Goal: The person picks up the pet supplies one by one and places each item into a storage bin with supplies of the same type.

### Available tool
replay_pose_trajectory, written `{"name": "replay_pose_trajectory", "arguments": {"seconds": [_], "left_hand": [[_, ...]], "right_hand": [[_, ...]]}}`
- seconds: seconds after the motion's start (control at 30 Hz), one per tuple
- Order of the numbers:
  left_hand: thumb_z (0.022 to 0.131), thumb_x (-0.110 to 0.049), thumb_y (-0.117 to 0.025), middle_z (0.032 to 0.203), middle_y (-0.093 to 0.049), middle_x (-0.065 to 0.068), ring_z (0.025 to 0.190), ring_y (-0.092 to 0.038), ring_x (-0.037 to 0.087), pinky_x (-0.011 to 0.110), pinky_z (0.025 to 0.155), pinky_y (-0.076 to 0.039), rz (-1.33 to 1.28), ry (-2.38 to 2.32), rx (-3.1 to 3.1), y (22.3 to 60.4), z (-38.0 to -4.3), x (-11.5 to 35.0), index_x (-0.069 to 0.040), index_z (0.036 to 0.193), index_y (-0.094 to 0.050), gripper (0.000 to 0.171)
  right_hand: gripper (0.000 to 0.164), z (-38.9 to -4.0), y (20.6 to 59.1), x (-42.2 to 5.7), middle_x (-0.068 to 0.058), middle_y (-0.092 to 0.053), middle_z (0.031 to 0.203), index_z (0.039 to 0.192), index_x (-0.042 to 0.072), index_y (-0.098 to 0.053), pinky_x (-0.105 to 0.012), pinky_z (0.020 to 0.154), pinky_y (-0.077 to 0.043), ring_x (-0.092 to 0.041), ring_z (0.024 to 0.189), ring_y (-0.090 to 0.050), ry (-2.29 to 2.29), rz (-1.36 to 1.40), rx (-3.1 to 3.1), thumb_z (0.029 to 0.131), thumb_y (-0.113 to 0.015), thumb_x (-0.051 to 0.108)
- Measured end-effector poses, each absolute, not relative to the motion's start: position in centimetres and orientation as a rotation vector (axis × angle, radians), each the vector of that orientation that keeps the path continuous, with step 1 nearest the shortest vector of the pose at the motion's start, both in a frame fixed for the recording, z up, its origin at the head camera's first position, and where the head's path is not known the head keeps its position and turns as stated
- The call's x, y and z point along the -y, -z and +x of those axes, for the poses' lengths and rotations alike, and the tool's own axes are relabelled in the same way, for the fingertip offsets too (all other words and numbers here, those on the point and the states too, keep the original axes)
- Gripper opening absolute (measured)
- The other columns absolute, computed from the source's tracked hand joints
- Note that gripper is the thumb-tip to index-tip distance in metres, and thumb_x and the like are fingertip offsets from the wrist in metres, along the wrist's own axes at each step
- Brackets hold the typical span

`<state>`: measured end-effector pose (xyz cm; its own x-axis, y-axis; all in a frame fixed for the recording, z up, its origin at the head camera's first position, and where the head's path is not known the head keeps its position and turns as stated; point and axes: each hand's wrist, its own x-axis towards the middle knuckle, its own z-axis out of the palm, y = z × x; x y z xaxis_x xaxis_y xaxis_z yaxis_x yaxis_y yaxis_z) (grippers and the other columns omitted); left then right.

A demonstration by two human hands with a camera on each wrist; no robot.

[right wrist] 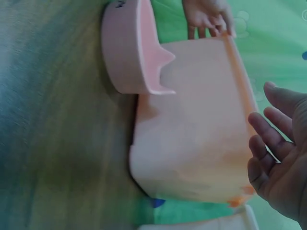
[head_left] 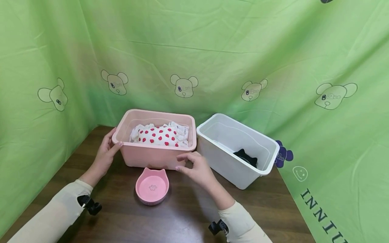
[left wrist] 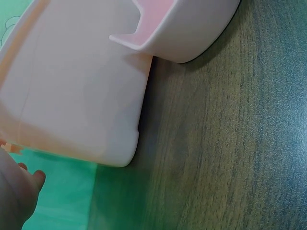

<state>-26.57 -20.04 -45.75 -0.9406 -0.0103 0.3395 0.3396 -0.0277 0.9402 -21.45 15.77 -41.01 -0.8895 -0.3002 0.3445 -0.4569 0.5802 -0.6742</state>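
Observation:
A pink storage bin holds a white cloth item with red strawberry-like spots and frilly edges. My left hand rests against the bin's left end, with the thumb by the front corner of the rim. In the right wrist view, fingers of that hand hang beside the bin's end wall. My right hand hovers before the bin's front right corner, fingers loosely bent and nothing between them. A pink cat-eared bowl with a paw print stands on the table, in front of the bin.
To the right stands a white bin, angled, close beside the pink one. Inside it is a black cat-eared object, partly hidden by the wall. A green curtain with bear prints hangs behind and around the wooden table.

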Motion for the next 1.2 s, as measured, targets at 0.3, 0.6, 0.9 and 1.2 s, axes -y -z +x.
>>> {"name": "replay_pose_trajectory", "arguments": {"seconds": [0.3, 0.6, 0.9, 1.2], "left_hand": [[0.106, -0.011, -0.053, 0.160, -0.027, 0.031, 0.136, -0.040, 0.022, 0.009, 0.101, -0.039, -0.332, 2.078, 1.999, 45.7, -26.4, 20.1, -0.004, 0.162, -0.019, 0.066], [0.106, -0.011, -0.054, 0.161, -0.026, 0.032, 0.135, -0.040, 0.021, 0.009, 0.100, -0.039, -0.341, 2.073, 2.002, 45.8, -26.5, 20.1, -0.005, 0.163, -0.020, 0.066], [0.106, -0.009, -0.053, 0.161, -0.028, 0.028, 0.134, -0.040, 0.016, 0.009, 0.100, -0.039, -0.328, 2.084, 2.003, 45.4, -26.2, 19.9, -0.004, 0.163, -0.020, 0.066], [0.106, -0.009, -0.053, 0.161, -0.027, 0.030, 0.135, -0.039, 0.019, 0.008, 0.100, -0.039, -0.347, 2.077, 1.995, 45.5, -26.3, 19.9, -0.004, 0.163, -0.018, 0.066]], "right_hand": [[0.029, -21.7, 44.5, -14.4, 0.000, -0.072, 0.102, 0.109, 0.012, -0.078, -0.041, 0.083, -0.059, -0.021, 0.097, -0.065, -1.266, 0.606, 2.629, 0.083, -0.087, 0.020], [0.029, -22.3, 47.2, -13.0, 0.006, -0.075, 0.104, 0.109, 0.015, -0.078, -0.039, 0.090, -0.056, -0.016, 0.101, -0.063, -1.211, 0.533, 2.745, 0.084, -0.086, 0.025], [0.031, -23.0, 48.2, -11.8, 0.003, -0.078, 0.102, 0.111, 0.013, -0.077, -0.032, 0.085, -0.056, -0.015, 0.096, -0.068, -1.151, 0.517, 2.820, 0.085, -0.084, 0.028], [0.028, -23.6, 48.9, -11.0, 0.007, -0.077, 0.095, 0.109, 0.017, -0.077, -0.029, 0.078, -0.056, -0.010, 0.089, -0.069, -1.146, 0.489, 2.874, 0.085, -0.084, 0.031]]}}
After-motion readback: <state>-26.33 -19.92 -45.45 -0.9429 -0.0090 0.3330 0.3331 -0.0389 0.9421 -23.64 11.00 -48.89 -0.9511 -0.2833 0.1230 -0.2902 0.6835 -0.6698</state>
